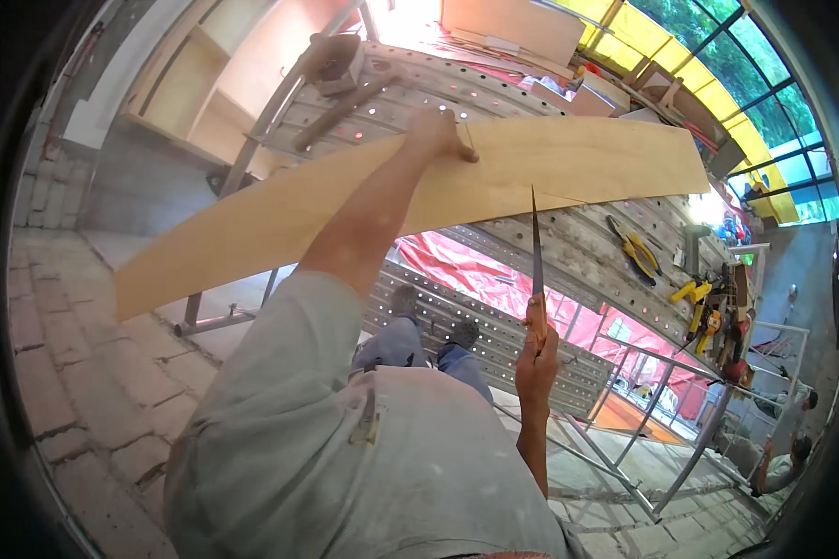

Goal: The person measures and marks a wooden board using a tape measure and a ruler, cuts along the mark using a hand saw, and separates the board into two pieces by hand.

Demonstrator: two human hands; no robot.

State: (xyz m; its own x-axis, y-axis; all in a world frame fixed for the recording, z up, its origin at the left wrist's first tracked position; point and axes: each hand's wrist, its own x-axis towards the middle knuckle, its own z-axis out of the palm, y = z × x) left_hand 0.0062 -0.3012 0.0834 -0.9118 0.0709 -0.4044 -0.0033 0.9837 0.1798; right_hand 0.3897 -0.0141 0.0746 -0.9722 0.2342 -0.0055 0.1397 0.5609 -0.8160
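Observation:
A long, thin wooden board [587,158] lies across a perforated metal platform, its left end sticking out past the platform's edge. My left hand [438,138] presses on the board near its far edge, thumb on top and fingers closed over that edge, partly hidden. My right hand [536,363] is wrapped round the wooden handle of a handsaw [538,256]. The narrow blade points away from me, its tip over the board's near edge. A thin dark line runs from near the tip to the right across the board. Whether the teeth touch the wood I cannot tell.
Yellow-and-black pliers [636,250] lie on the platform [578,244] right of the saw, with several yellow tools [704,303] farther right. A lower perforated plank [494,345] is under my feet. Metal frame tubes [667,382] stand at right. Two people [778,456] are below, lower right.

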